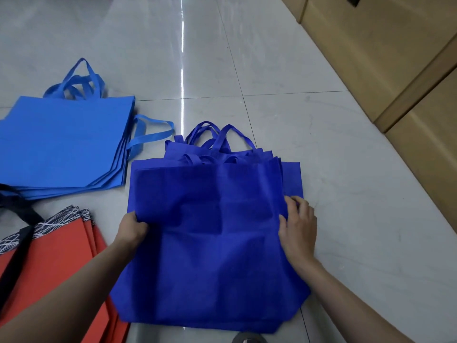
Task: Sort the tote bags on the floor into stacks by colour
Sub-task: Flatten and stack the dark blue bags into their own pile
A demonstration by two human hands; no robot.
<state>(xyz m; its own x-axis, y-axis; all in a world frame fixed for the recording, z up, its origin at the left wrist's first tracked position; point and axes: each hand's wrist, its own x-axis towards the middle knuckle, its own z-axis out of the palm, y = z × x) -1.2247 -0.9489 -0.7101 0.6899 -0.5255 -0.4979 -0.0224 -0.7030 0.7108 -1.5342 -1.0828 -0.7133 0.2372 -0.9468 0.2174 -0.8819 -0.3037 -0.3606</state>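
Observation:
A dark blue tote bag (210,243) lies on top of a stack of dark blue bags (291,177) in the middle of the floor, handles pointing away from me. My left hand (132,229) grips its left edge. My right hand (298,226) pinches the right edge, fingers curled into the fabric. A stack of light blue tote bags (64,147) lies to the left. At the lower left sits a stack of orange bags (54,268) with black-and-white patterned tops and black handles.
The floor is glossy grey tile (346,169) with a bright light reflection running down the middle. Large cardboard boxes (385,58) line the right side. A dark round object (249,339) shows at the bottom edge.

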